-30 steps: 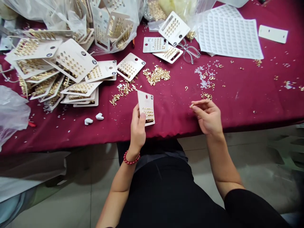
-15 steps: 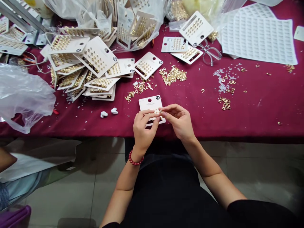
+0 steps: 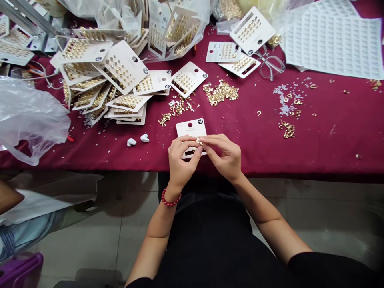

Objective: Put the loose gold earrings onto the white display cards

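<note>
Head view: a white earring card (image 3: 191, 130) is held by the left hand (image 3: 183, 162), with the fingers curled across the card's lower part. A red bead bracelet (image 3: 171, 199) is worn on that wrist. A small gold earring piece (image 3: 198, 141) is pinched between the fingertips of the right hand (image 3: 223, 156) and is held against the card's face, the two hands touching there. Just ahead of the hands, a heap of gold earring parts (image 3: 220, 93) lies on a maroon tablecloth (image 3: 300, 154). Loose gold hooks (image 3: 287, 130) are scattered ahead and to the right, and stacked earring cards (image 3: 121, 67) and a crumpled plastic bag (image 3: 30, 120) are seen to the left.
</note>
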Available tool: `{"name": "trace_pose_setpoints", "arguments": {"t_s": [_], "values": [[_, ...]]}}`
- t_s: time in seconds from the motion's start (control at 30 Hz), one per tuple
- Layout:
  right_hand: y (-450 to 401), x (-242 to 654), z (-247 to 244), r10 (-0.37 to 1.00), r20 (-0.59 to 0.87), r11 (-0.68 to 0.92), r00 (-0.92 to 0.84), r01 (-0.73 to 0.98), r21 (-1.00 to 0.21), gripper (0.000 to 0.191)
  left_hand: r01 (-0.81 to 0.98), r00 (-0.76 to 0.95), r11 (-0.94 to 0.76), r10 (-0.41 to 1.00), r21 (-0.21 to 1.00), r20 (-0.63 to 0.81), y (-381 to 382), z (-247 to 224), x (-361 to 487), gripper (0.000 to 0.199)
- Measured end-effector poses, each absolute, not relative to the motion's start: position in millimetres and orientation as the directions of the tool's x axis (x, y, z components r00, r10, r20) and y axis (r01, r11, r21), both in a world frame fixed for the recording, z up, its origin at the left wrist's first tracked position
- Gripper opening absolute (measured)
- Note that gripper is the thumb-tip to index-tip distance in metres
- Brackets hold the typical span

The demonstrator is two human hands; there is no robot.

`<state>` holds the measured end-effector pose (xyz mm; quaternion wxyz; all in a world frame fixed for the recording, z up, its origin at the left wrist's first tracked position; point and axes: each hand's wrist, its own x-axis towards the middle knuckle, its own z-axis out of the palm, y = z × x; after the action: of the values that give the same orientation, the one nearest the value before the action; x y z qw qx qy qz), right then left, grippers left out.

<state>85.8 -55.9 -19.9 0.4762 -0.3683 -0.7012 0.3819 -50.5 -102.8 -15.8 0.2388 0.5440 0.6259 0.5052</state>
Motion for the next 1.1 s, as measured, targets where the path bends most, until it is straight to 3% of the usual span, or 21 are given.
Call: {"name": "trace_pose_setpoints", "arguments": {"t_s": [0.23, 0.43, 0.83, 1.1], "values": [[-50.7, 96.6, -16.6, 0.825, 0.393, 0.49, -0.406, 0.17, -0.855, 0.024, 0.471, -0.206, -0.105, 0.952, 0.876, 0.225, -103.9, -9.0, -57.7, 0.008], [-49.4, 99.8, -16.5, 0.794, 0.442, 0.535, -0.418, 0.134, -0.834, 0.025, 0.538, -0.136, -0.126, 0.963, 0.833, 0.233, -104.4, -7.1, -59.7, 0.003], [-48.3, 98.7, -10.2, 0.808, 0.396, 0.499, -0.436, 0.148, -0.854, 0.022, 0.739, -0.166, -0.086, 0.938, 0.668, 0.304, -108.5, -3.9, -53.2, 0.003], [-45.1, 99.1, -8.5, 0.769, 0.427, 0.567, -0.476, 0.199, -0.799, 0.019, 0.836, -0.139, -0.083, 0.924, 0.542, 0.356, -108.0, -4.5, -53.3, 0.006]]}}
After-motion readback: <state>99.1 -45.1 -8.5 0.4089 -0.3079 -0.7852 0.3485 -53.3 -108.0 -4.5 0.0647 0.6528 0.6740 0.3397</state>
